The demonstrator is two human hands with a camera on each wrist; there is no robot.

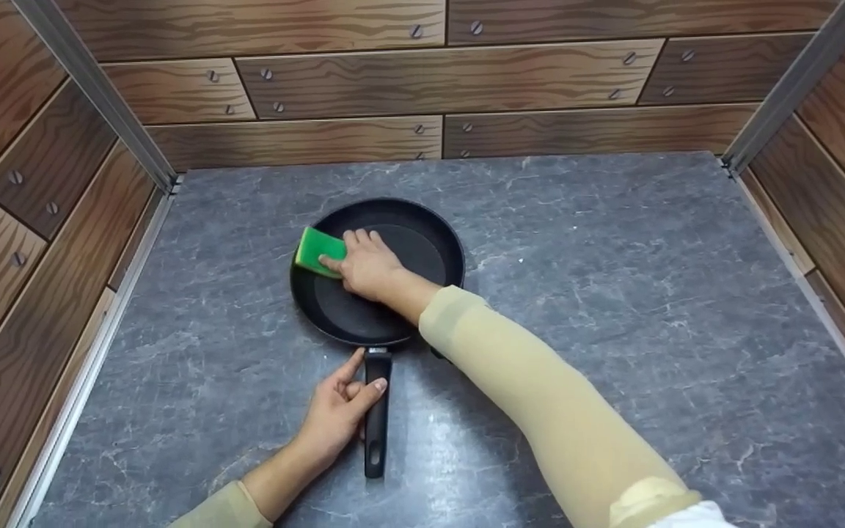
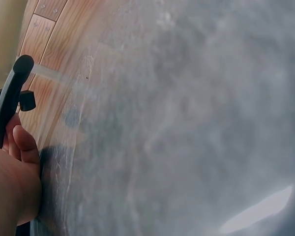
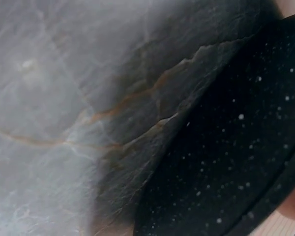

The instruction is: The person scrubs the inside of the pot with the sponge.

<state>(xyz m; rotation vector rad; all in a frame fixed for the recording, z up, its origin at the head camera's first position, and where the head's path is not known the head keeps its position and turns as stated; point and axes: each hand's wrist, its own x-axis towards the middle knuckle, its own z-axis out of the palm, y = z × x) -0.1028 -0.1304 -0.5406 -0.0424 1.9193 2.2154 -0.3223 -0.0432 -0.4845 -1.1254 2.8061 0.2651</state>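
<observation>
Gripping the handle (image 1: 376,422) of the frying pan (image 1: 356,312), on the tabletop (image 1: 613,293) nearer its left edge than right, with a curled left hand (image 1: 334,407)! At the pan's left rim, holding the green sponge (image 1: 316,243) in the right hand (image 1: 371,268), with one finger across it!

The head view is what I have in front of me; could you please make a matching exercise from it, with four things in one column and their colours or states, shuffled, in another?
Things:
1. Frying pan
2. Sponge
3. Left hand
4. Right hand

Colours or states:
A. Gripping the handle
B. Black, on the grey marbled tabletop
C. Holding something over the pan's inner surface
D. Green on its upward-facing side

Right pairs: 1-B, 2-D, 3-A, 4-C
</observation>
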